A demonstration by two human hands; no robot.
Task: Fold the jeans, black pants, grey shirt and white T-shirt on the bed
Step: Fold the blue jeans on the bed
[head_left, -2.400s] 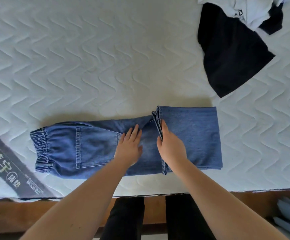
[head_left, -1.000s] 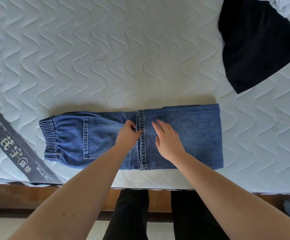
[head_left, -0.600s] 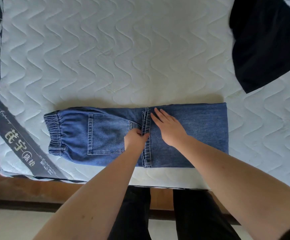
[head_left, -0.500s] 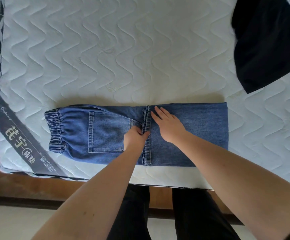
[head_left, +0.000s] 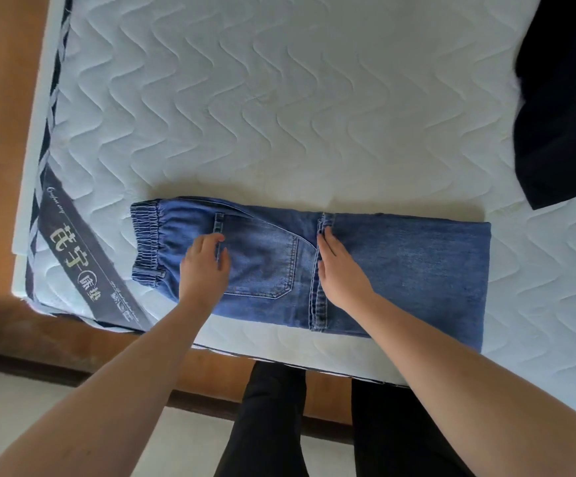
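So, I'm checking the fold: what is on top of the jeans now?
On the jeans lie both hands: the left hand near the back pocket, the right hand flat beside the hem. The denim under the palms is hidden.

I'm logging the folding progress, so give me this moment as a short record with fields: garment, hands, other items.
garment: jeans flat on the mattress, legs folded over once, hems mid-length
left hand: left hand flat near the back pocket
right hand: right hand flat by the hems
other: black garment at far right, unfolded
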